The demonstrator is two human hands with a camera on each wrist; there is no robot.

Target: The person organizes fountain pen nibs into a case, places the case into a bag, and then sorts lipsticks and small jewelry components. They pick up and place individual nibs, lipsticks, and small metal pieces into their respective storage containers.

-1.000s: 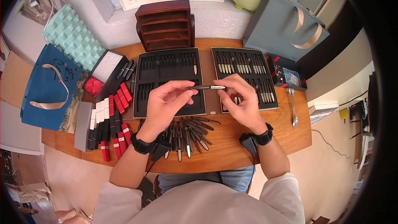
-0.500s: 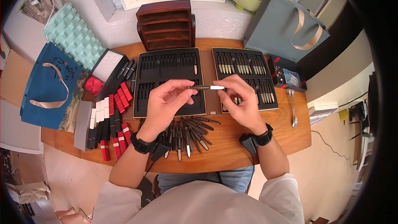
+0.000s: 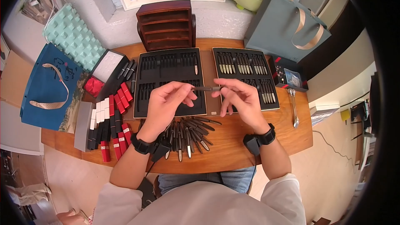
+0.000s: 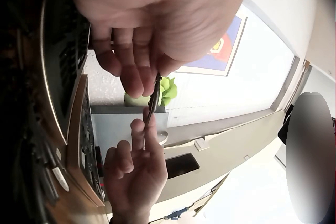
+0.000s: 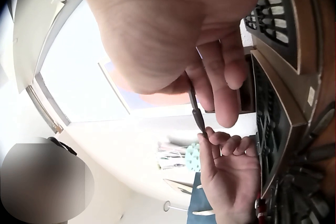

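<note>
Both hands hold a slim dark pen-like stick [image 3: 204, 88] level above the desk, between the two black trays. My left hand [image 3: 166, 101] pinches its left end between thumb and forefinger, other fingers curled loosely. At the opposite end, the thumb and finger of my right hand [image 3: 241, 99] grip the tip and hide it. The left wrist view shows the stick [image 4: 154, 98] spanning from hand to hand, with the other hand [image 4: 137, 176] below. Nearest the wrists, a pile of similar dark sticks with pale tips [image 3: 189, 135] lies on the desk.
The left black tray [image 3: 166, 74] has dark slots and one pale-tipped stick; the right tray [image 3: 253, 78] has rows of them. Red, white and black small boxes [image 3: 112, 121] crowd the left. A brown wooden rack [image 3: 166, 23] stands behind, a grey bag [image 3: 279, 25] back right.
The right fingers have shifted over the stick's pale end, which showed before and is now covered, and the other right fingers have spread downward. The left thumb has moved up along its end.
</note>
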